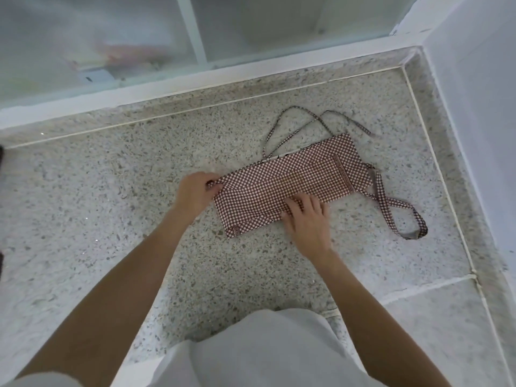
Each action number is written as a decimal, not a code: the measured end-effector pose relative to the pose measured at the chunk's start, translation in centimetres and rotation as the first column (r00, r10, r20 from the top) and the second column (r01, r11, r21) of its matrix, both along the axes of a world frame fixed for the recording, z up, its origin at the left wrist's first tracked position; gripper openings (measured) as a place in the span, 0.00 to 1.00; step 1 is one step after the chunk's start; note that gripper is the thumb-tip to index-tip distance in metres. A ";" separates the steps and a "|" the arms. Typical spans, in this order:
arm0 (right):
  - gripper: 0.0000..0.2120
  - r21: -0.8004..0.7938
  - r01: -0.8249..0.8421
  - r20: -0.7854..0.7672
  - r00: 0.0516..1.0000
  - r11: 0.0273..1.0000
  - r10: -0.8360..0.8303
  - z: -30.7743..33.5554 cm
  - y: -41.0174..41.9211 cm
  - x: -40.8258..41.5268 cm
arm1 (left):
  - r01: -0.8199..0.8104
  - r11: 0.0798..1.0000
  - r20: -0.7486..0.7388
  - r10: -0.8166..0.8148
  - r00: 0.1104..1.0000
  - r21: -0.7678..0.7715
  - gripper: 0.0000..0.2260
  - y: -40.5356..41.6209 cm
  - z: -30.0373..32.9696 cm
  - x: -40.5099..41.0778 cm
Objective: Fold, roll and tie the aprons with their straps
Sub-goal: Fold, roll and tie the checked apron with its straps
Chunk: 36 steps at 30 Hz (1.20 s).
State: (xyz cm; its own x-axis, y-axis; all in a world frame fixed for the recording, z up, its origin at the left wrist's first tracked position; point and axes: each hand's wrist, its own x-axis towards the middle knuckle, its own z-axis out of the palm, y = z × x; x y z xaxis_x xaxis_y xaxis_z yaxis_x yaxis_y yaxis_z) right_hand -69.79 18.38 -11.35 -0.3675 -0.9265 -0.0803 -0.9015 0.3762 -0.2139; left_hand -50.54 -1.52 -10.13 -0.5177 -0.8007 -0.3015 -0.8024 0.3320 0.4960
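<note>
Leftward, left hand point(195, 191) pinches the folded apron point(293, 174) by its end — right hand point(305, 219), fingers point(296, 204) relaxed, presses its edge.

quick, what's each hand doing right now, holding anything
Left hand: closed, gripping the left end of the apron.
Right hand: open, fingers pressing on the apron's near edge.

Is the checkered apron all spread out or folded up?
Folded. The apron lies on the floor as a narrow band with overlapping layers, its straps loose. It is not rolled yet.
</note>
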 end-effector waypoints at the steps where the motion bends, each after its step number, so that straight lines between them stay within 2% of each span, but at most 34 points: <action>1: 0.19 0.038 0.016 0.023 1.000 0.999 -0.016 -0.4 0.5 0.2 | -0.022 0.999 -0.011 0.022 1.000 0.029 0.12 0.7 0.3 0.6; 4: 0.23 0.122 -0.029 0.026 0.999 0.992 0.026 -0.9 1.5 -0.5 | -0.064 0.972 -0.055 0.078 0.995 0.226 0.14 4.2 1.4 2.6; 7: 0.23 0.095 -0.036 -0.003 0.999 0.995 0.036 -0.6 1.8 -2.0 | 0.103 0.927 -0.148 -0.052 0.988 0.360 0.24 8.4 1.7 4.1; 8: 0.22 0.069 -0.017 -0.006 1.000 0.997 0.017 -0.4 1.9 -2.4 | 0.163 0.936 -0.141 -0.124 0.982 0.313 0.27 9.6 1.5 4.7; 9: 0.22 0.039 -0.006 -0.004 1.000 0.999 0.007 -0.1 1.7 -2.9 | 0.241 0.950 -0.118 -0.221 0.968 0.198 0.28 10.3 1.2 4.9; 10: 0.19 0.005 -0.011 -0.003 1.000 1.000 0.011 0.1 1.8 -3.1 | 0.346 0.938 -0.082 -0.342 0.936 0.040 0.27 10.9 1.0 5.2; 11: 0.16 -0.031 -0.028 -0.010 1.000 0.999 0.028 0.4 1.8 -3.3 | 0.458 0.883 -0.054 -0.465 0.884 -0.104 0.25 11.2 0.7 5.4; 13: 0.13 -0.053 -0.085 -0.010 0.996 0.995 0.084 0.7 2.0 -3.4 | 0.603 0.772 -0.002 -0.615 0.788 -0.201 0.20 11.4 0.2 5.4; 14: 0.14 -0.034 -0.126 -0.003 0.992 0.991 0.126 0.7 2.1 -3.3 | 0.624 0.760 0.017 -0.632 0.775 -0.179 0.19 11.4 0.0 5.5; 18: 0.19 0.097 -0.221 0.006 0.975 0.970 0.222 0.3 3.1 -2.6 | 0.598 0.791 0.009 -0.602 0.798 -0.130 0.17 11.1 -0.2 5.8; 20: 0.21 0.139 -0.231 0.015 0.973 0.963 0.231 0.5 3.4 -2.5 | 0.587 0.794 0.004 -0.594 0.805 -0.162 0.15 11.0 -0.3 5.9; 23: 0.23 0.183 -0.272 0.033 0.962 0.945 0.270 0.5 3.3 -2.4 | 0.534 0.807 -0.023 -0.556 0.831 -0.251 0.07 10.8 0.0 5.6; 26: 0.23 0.140 -0.279 0.154 0.954 0.950 0.257 0.5 3.2 -2.6 | 0.446 0.834 -0.073 -0.492 0.868 -0.325 0.12 10.6 1.7 5.0; 28: 0.23 0.073 -0.262 0.211 0.947 0.962 0.242 0.4 3.2 -2.7 | 0.376 0.843 -0.159 -0.462 0.873 -0.386 0.12 10.4 3.0 4.4; 32: 0.16 0.001 -0.027 0.392 0.920 1.000 0.025 1.5 1.8 -3.1 | 0.237 0.872 -0.301 -0.385 0.872 -0.428 0.12 7.6 6.3 1.3; 36: 0.10 -0.019 0.217 0.560 0.811 0.976 -0.169 1.7 0.2 -4.1 | 0.191 0.906 -0.280 -0.308 0.909 -0.378 0.14 2.4 8.5 -3.2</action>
